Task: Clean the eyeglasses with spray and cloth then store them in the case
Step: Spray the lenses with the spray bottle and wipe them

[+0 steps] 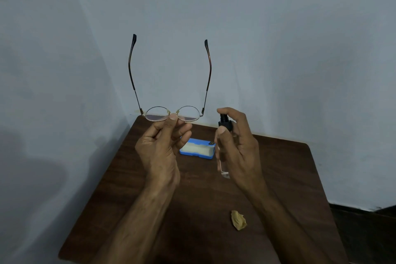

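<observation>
My left hand (159,148) pinches the thin-framed round eyeglasses (189,113) at the bridge and holds them above the table, temples unfolded and pointing up toward the wall. My right hand (237,146) grips a clear spray bottle (222,156) with a black nozzle, index finger on top of the pump, nozzle turned toward the right lens. A blue eyeglass case (198,148) lies open on the table behind my hands, its pale lining showing. A crumpled tan cloth (238,220) lies on the table near my right forearm.
The dark brown wooden table (289,178) stands in a corner against pale blue walls. Its left edge runs diagonally and its right edge is near a dark floor strip (364,221).
</observation>
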`<state>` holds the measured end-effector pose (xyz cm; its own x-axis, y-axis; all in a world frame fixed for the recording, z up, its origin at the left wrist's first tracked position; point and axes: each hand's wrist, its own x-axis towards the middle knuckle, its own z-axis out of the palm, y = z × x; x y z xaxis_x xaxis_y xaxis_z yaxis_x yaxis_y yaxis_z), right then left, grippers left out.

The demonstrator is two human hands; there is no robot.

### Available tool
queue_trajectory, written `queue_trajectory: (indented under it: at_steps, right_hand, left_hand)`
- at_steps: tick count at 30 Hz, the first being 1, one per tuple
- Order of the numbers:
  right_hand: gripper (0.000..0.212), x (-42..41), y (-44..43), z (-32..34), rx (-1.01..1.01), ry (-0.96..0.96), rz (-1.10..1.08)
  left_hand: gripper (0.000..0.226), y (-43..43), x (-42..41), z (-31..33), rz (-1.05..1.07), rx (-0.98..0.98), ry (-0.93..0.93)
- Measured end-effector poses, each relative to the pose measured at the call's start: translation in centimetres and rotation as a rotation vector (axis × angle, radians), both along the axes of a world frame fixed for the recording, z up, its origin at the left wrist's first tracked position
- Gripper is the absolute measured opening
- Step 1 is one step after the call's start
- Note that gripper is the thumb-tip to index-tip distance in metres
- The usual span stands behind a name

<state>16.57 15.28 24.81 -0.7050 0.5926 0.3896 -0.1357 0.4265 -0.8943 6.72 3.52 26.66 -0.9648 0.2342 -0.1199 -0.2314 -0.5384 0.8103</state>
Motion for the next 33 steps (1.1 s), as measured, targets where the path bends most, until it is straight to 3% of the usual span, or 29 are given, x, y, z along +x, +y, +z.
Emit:
queue_trajectory:
  at_steps: [5,10,16,33]
  right_hand:
    - [0.042,-0.4,-0.6,0.0,0.020,0.020,0.006]
    - [0.036,-1.4,-0.1,0.3,0.019,0.044,-0.007]
    - [0.040,-1.7,-0.2,1.6,-0.045,0.115,0.094]
    - [0.028,-3.7,1.8,6.8,-0.076,0.198,0.086]
  left_hand:
    - [0.007,0.0,-0.1,-0.2,-0.004,-0.008,-0.006]
    - [0.007,0.0,-0.1,-0.2,-0.007,-0.006,0.000]
    - [0.007,-0.1,-0.2,-0.1,-0.006,-0.003,-0.009]
    - [0.007,-0.3,-0.2,-0.6,0.007,-0.014,0.005]
